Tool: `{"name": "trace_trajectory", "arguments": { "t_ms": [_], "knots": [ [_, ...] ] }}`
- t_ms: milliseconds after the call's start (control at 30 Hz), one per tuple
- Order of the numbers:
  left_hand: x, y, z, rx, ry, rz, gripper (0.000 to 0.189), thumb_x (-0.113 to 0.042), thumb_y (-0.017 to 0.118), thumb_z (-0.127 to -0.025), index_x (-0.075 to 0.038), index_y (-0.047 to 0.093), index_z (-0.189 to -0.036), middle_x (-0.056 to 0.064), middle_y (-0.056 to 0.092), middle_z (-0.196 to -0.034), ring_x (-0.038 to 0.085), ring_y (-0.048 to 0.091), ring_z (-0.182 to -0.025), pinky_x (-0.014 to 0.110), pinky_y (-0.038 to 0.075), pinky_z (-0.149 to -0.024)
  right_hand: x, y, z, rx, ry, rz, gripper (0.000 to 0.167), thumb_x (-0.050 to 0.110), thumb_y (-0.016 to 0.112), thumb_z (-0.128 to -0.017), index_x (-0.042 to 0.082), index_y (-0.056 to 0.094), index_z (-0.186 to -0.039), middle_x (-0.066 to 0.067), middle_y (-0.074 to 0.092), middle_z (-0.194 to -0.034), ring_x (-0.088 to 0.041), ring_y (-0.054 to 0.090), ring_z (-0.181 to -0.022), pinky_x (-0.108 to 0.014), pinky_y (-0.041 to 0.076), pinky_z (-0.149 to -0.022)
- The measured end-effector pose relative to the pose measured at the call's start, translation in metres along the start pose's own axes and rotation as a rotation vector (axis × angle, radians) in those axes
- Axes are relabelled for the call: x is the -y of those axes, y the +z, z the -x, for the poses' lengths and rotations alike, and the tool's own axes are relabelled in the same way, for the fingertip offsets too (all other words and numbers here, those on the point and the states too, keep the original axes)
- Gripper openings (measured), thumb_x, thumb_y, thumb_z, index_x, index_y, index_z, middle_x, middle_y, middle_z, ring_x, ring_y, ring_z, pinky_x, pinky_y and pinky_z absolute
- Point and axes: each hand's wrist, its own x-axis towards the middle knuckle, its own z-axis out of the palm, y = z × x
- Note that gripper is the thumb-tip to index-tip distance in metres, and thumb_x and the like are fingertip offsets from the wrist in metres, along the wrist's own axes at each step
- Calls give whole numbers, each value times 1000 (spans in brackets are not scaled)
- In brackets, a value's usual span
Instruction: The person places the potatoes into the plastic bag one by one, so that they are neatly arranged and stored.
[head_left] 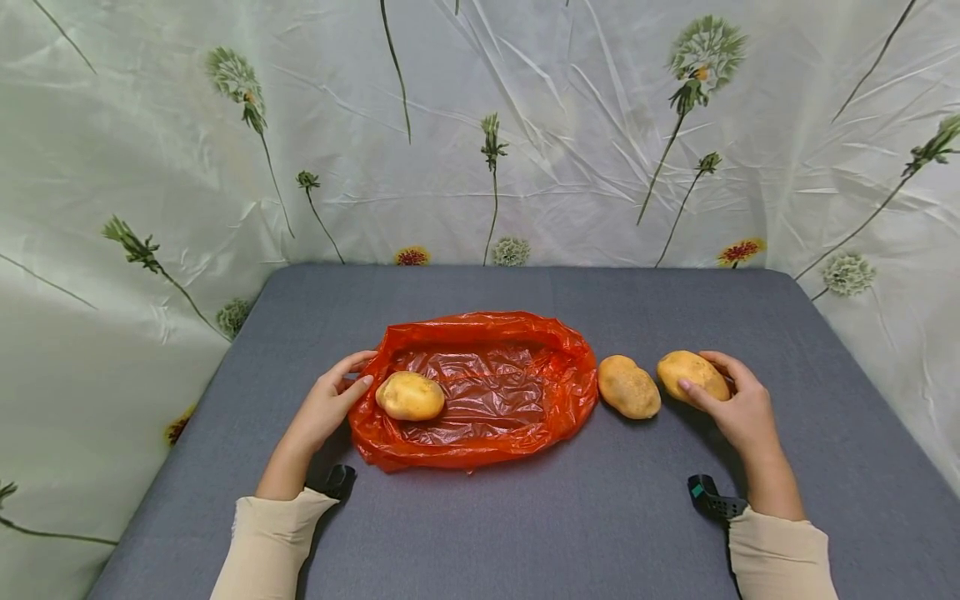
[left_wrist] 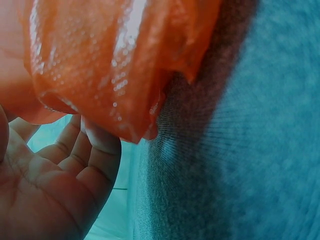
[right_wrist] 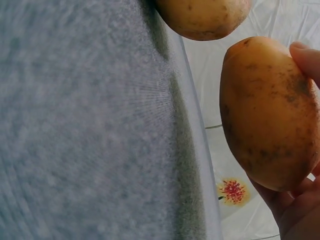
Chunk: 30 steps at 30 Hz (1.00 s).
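Note:
A red plastic bag (head_left: 480,454) lies spread with its mouth up and its rim folded outward. Inside, toward the left end, sits one potato (head_left: 410,396). My left hand (head_left: 324,410) holds the bag's left edge between thumb and fingers; in the left wrist view the fingertips go behind the red plastic (left_wrist: 100,60). On the right, my right hand (head_left: 742,408) grips a second potato (head_left: 692,377), thumb on the near side and fingers on the far side. A third potato (head_left: 628,387) rests on the table between the bag and the held one.
The grey cloth-covered table (head_left: 525,533) reaches back to a pale curtain (head_left: 570,125) printed with flowers, which also hangs along both sides. Black wrist straps (head_left: 716,500) are worn at both cuffs.

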Motion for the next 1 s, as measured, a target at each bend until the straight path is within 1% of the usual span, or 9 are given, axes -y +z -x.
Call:
{"name": "trace_trajectory", "arguments": {
  "t_ms": [67, 133, 367, 667, 733, 867, 933, 1000],
  "knots": [
    [0, 0, 0, -1, 0, -1, 40, -20, 52, -92, -10, 44, -130, 19, 46, -117, 26, 53, -80, 29, 48, -62, 1, 0, 0, -3, -7, 1, 47, 11, 75, -72, -1, 56, -114, -8, 54, -102, 6, 45, -81, -8, 33, -67],
    [0, 0, 0, -2, -1, -3, 40, -20, 52, -92, -11, 44, -130, 19, 46, -117, 26, 53, -80, 29, 48, -62, 3, 0, -1, -1, -16, 9, 47, 11, 75, -73, -2, 56, -114, -7, 54, -102, 7, 44, -82, -8, 33, -67],
    [-1, 0, 0, 1, -3, 5, 40, -19, 52, -92, -10, 44, -130, 19, 46, -118, 25, 53, -80, 29, 48, -61, 6, 0, -2, -25, -41, 1, 46, 8, 75, -71, -1, 57, -113, 9, 51, -100, 7, 44, -83, -8, 33, -68],
    [0, 0, 0, 2, -3, 3, 40, -20, 52, -92, -10, 44, -130, 19, 46, -118, 26, 53, -81, 29, 48, -61, 12, 1, -4, -55, -65, -10, 47, 5, 76, -68, -1, 59, -111, 10, 52, -101, 7, 45, -86, -8, 33, -69],
    [0, 0, 0, 2, -2, 3, 40, -19, 52, -92, -10, 44, -130, 19, 46, -119, 26, 53, -80, 29, 48, -61, 14, 2, -3, -57, -67, -12, 47, 4, 77, -68, -1, 59, -111, 9, 53, -101, 7, 45, -87, -8, 33, -69],
    [0, 0, 0, 4, 2, 4, 40, -19, 51, -92, -10, 44, -130, 19, 46, -119, 26, 54, -80, 29, 48, -61, 17, 3, -4, -65, -76, -20, 47, 3, 77, -67, -1, 59, -110, -3, 57, -102, 7, 46, -88, -8, 34, -70],
    [1, 0, 0, 4, 1, 3, 40, -19, 51, -93, -10, 44, -130, 19, 46, -118, 25, 53, -80, 29, 48, -61, 17, 4, -4, -69, -99, -27, 48, 3, 77, -67, -2, 59, -111, -7, 57, -103, 7, 46, -90, -9, 34, -70],
    [1, 0, 0, 4, -1, 3, 40, -19, 51, -93, -10, 44, -130, 18, 46, -118, 25, 53, -80, 29, 48, -61, 15, 6, -4, -76, -123, -43, 47, 4, 77, -67, 0, 60, -111, -7, 58, -104, 5, 47, -91, -10, 34, -71]
  ]
}}
